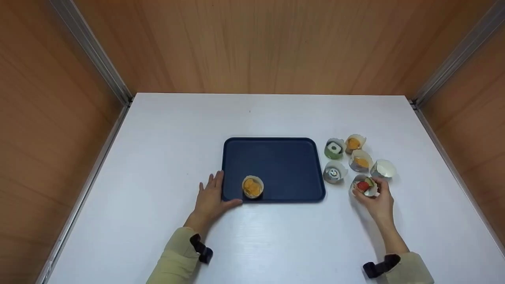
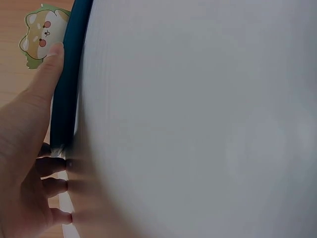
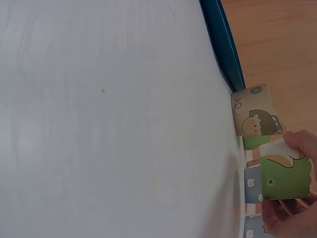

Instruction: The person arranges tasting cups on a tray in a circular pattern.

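My left hand (image 1: 210, 201) lies at the front left corner of a dark blue tray (image 1: 290, 169). Its fingers reach along the left side and its thumb runs along the front edge, as the left wrist view also shows. On the tray stands a cupcake (image 1: 252, 186) with an orange top, in a paper cup. To the right of the tray my right hand (image 1: 378, 202) pinches a cupcake (image 1: 363, 186) topped with red and green fruit between thumb and fingers. Seen from the right wrist, its paper cup (image 3: 285, 173) is green with a cartoon print.
Several more cupcakes cluster right of the tray: two with orange tops (image 1: 354, 143), a green cup (image 1: 334, 148), one with a smiling face (image 1: 333, 172) and a white-topped one (image 1: 383, 169). Wooden walls (image 1: 252, 47) enclose the white table (image 1: 177, 126) at the back and sides.
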Available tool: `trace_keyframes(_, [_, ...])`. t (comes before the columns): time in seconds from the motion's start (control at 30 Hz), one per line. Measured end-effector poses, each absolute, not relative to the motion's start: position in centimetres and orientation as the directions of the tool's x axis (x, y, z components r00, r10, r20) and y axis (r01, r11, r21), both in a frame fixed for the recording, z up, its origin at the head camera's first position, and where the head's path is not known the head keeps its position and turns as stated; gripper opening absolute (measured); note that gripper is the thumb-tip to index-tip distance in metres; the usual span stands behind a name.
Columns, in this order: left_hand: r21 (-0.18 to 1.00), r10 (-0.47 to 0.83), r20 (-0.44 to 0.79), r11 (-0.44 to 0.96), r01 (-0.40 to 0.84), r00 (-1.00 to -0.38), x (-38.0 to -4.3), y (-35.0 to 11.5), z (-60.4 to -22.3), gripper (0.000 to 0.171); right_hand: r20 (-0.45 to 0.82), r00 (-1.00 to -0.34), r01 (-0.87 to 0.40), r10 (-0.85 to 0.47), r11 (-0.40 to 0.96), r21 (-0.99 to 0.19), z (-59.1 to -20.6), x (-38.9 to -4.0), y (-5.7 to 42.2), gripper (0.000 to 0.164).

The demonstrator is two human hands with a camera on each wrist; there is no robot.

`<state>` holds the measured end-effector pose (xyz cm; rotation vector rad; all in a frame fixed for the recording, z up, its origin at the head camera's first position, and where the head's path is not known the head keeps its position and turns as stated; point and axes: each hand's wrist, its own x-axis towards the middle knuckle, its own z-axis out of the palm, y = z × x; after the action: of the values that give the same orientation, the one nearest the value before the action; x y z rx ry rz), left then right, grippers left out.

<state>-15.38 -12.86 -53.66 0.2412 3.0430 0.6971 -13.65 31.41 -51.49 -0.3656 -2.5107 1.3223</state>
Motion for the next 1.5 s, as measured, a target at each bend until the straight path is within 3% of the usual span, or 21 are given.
trace_keyframes(0.3, [0.451, 0.156, 0.025, 0.88, 0.15, -0.987, -15.3, -13.0, -53.8, 0.11, 0.085, -0.947, 0.101, 0.311, 0.537, -0.837, -50.0, -13.3, 30.3, 0.062])
trace_keyframes(0.97, [0.444, 0.161, 0.008, 0.884, 0.148, -0.987, -15.6, -12.8, -53.8, 0.112, 0.221, -0.966, -0.1, 0.137, 0.592, -0.8, -47.6, -14.3, 26.8, 0.059])
trace_keyframes(1.5, [0.436, 0.159, 0.016, 0.887, 0.15, -0.987, -15.5, -12.9, -53.9, 0.111, 0.209, -0.977, -0.159, 0.032, 0.536, -0.829, -47.6, -16.0, 23.3, 0.059])
